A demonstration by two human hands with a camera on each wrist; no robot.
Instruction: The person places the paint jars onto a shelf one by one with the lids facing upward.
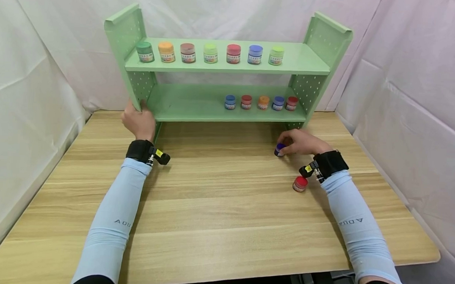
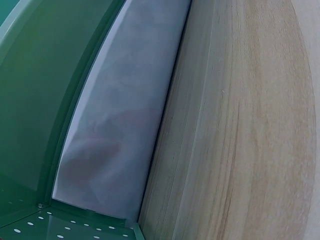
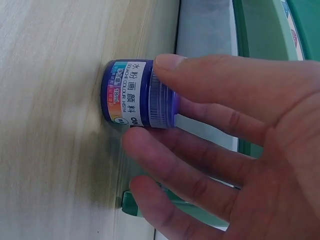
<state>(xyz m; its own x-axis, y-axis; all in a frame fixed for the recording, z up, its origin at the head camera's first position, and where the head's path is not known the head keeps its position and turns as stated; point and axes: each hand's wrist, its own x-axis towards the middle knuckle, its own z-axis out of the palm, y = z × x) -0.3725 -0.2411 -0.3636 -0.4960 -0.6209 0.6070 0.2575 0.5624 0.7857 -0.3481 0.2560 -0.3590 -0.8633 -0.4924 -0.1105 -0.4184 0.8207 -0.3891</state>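
Observation:
In the head view my right hand pinches a small purple paint jar by its lid, just in front of the green shelf. The right wrist view shows the jar from the side, its base at the wooden table surface, with thumb and fingers about the lid and the outer fingers spread. A red-lidded paint jar stands on the table near my right wrist. At the shelf's left side, my left hand grips the lower edge of the green side panel; part of its fingers is hidden. The left wrist view does not show that hand.
Several paint jars of mixed colours stand in a row along the upper shelf board. More small jars are lined up on the right half of the lower board. White curtains enclose the wooden table.

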